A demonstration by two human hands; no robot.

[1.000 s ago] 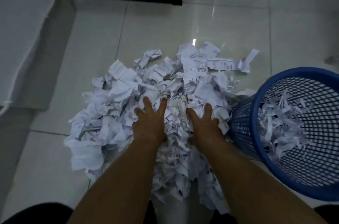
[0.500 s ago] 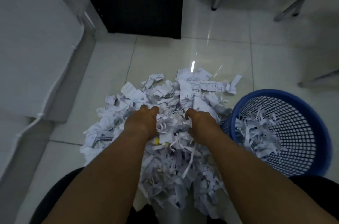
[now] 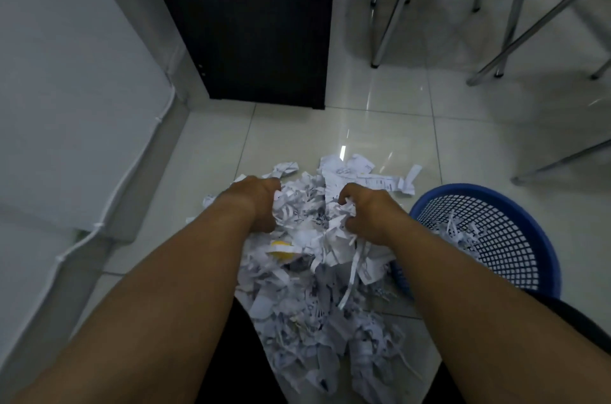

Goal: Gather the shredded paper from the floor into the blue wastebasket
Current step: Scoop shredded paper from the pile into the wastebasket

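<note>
Both bare forearms reach forward over a heap of shredded paper [image 3: 314, 304] lying on the pale tiled floor [image 3: 380, 126]. The left hand [image 3: 254, 202] and the right hand [image 3: 367, 215] face each other with fingers curled inward, together grasping a bunch of strips [image 3: 310, 222] between them; loose strips dangle below the right hand. A small yellow scrap [image 3: 281, 248] shows within the heap near the left wrist. The blue wastebasket [image 3: 496, 195], of mesh plastic, stands just right of the heap, touching its edge, and holds some shredded paper inside. Far from the viewer stand a black cabinet [image 3: 258, 23] and chrome chair legs [image 3: 390, 7]; a white wall [image 3: 66, 73] runs along the left.
</note>
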